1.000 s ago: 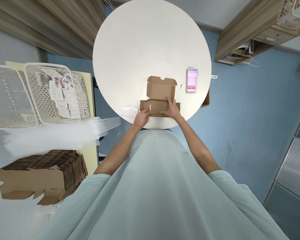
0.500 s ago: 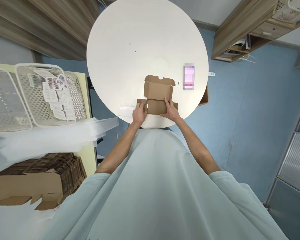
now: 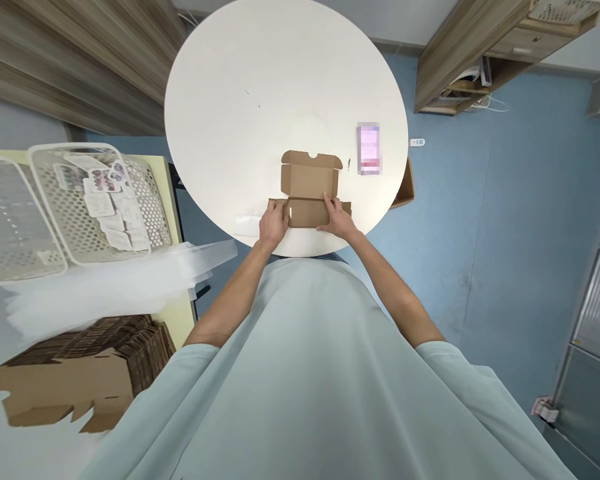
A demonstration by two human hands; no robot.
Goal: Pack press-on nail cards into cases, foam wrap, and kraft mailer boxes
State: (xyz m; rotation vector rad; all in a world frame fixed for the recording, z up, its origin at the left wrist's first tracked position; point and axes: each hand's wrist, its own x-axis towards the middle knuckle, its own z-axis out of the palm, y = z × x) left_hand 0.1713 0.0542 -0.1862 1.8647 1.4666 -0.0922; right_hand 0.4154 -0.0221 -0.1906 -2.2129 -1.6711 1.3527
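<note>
At the worktop's near edge: an unfolded cardboard box (image 3: 310, 180), its lid panel spread toward the far edge, its narrower lower panel between the hands
Left hand (image 3: 274, 223): mostly closed, fingers curled over the box's left end flap
Right hand (image 3: 338, 219): partly open, thumb and index finger spread, touching the lower panel near its right end, index fingertip by the fold below the lid
Worktop (image 3: 280, 53): white, smooth, round-edged, with a few small dark marks
Right edge of the worktop: a pixelated pink and white rectangle (image 3: 369, 148), lying flat just inside it
Near-left edge: a thin translucent sheet (image 3: 247, 225) beside the left hand
Side table (image 3: 177, 303): pale yellow, left of the worktop, bearing a white perforated plastic basket (image 3: 157, 200) with printed cards (image 3: 115, 213) inside, and a layered pile of translucent white sheets (image 3: 115, 287)
Cardboard stack (image 3: 70, 387): brown flat blanks packed close together, with notched, slotted edges, at the near left
Room: blue floor (image 3: 440, 213), wood-grain cabinet (image 3: 470, 40) beyond the worktop's far right
Clothing: pale green, short-sleeved shirt (image 3: 310, 367), softly creased
</note>
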